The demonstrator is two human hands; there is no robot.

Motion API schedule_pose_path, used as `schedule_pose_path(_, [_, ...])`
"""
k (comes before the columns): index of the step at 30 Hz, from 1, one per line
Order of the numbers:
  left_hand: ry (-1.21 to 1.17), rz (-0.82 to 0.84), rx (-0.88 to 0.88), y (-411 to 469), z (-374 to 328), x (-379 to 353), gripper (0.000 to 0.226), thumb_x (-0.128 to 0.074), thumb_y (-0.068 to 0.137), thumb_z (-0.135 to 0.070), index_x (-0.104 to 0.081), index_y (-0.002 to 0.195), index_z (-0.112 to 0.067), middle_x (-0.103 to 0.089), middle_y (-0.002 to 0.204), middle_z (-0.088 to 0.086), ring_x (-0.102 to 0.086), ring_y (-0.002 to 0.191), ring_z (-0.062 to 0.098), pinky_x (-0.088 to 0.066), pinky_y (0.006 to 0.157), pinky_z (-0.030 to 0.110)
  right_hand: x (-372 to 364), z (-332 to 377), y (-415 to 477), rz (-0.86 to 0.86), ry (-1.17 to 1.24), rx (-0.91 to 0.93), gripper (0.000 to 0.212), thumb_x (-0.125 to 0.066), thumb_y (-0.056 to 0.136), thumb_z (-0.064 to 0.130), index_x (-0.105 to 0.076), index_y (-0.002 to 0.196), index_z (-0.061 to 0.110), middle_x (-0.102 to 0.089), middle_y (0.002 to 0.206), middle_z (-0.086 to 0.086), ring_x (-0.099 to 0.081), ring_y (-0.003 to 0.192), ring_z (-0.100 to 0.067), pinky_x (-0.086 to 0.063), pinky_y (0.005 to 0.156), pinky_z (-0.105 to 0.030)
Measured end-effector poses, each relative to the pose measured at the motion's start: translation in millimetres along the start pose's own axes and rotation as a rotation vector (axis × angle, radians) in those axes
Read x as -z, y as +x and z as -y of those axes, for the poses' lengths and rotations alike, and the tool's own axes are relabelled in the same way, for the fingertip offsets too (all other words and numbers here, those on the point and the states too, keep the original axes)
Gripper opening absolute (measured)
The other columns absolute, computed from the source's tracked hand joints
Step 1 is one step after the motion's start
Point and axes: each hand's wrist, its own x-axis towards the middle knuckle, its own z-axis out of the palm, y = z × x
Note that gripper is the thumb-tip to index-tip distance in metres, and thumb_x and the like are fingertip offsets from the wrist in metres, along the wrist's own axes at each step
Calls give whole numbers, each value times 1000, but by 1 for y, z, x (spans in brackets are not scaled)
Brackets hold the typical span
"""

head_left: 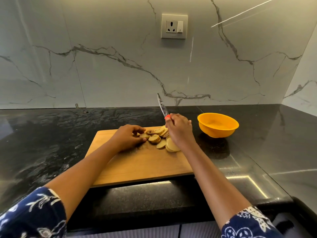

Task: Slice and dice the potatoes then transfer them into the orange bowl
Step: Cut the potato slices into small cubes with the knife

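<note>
Several round potato slices (pixel 158 139) lie in a loose pile at the far right part of a wooden cutting board (pixel 137 167). My left hand (pixel 127 137) rests on the board with its fingertips on the leftmost slices. My right hand (pixel 179 130) is closed around the orange handle of a knife (pixel 162 107), whose blade points up and away, clear of the slices. The orange bowl (pixel 217 124) stands empty on the counter, just right of the board.
The board sits on a dark glossy stone counter (pixel 51 143) whose front edge runs below it. A marble wall with a power socket (pixel 174 26) rises behind. A side wall closes the counter at the far right.
</note>
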Motion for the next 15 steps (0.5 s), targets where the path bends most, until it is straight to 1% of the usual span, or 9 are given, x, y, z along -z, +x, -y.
schedule_pose_path(1, [-4,-11,0,1,1,0,44,-67,85,-28,-56,128,-23,-60,122,-2,-52,105,9,-41,85,22,-3,5,-4,-1,-37,29,38,-32,102,35,-62,106,13,-59,115,-4,-46,118,-20,-22,113,-49])
schedule_pose_path(2, [-5,-19,5,1,2,2,44,-68,84,-27,-57,126,-22,-61,119,-2,-53,102,8,-40,82,21,-5,10,-8,-8,-67,60,38,-32,102,35,-61,111,13,-58,114,-3,-46,116,-19,-26,110,-45])
schedule_pose_path(4, [-17,-59,12,-3,8,7,45,-71,81,-26,-58,124,-20,-63,114,-1,-54,97,8,-40,79,19,-8,20,-17,-30,-122,103,37,-33,102,34,-60,113,12,-55,105,0,-46,107,-16,-34,95,-33])
schedule_pose_path(6, [-28,-130,18,-14,15,15,45,-74,78,-29,-61,120,-20,-64,104,-5,-55,91,7,-41,73,17,-12,30,-25,-41,-144,128,35,-34,102,35,-60,108,13,-51,94,4,-47,95,-13,-35,80,-29])
schedule_pose_path(9, [54,-256,57,-40,25,22,43,-76,74,-39,-64,111,-21,-62,93,-8,-55,82,5,-44,70,19,-24,45,-39,57,-105,117,34,-36,102,36,-61,104,13,-57,84,3,-54,77,-12,-38,62,-25])
schedule_pose_path(10, [98,-286,72,-49,28,21,43,-76,72,-44,-65,107,-23,-62,92,-9,-55,80,4,-45,70,20,-27,48,-43,102,-129,113,34,-36,102,36,-62,106,14,-59,84,2,-55,75,-12,-39,59,-25])
schedule_pose_path(12, [172,-301,98,-64,30,18,49,-74,67,-56,-65,105,-26,-63,91,-11,-56,80,4,-46,71,23,-35,55,-51,165,-210,125,35,-37,102,36,-63,109,15,-64,89,0,-59,77,-14,-47,62,-29])
schedule_pose_path(13, [186,-298,104,-69,30,17,53,-73,65,-60,-65,106,-27,-64,93,-11,-56,83,5,-46,73,23,-36,57,-54,181,-249,138,35,-37,102,36,-64,110,16,-65,92,-1,-60,79,-15,-51,66,-31])
schedule_pose_path(15, [189,-306,101,-75,31,16,56,-71,67,-61,-64,112,-28,-66,102,-10,-58,92,8,-47,77,25,-36,60,-60,213,-301,178,33,-37,101,34,-64,112,16,-65,95,-1,-60,82,-17,-50,67,-32])
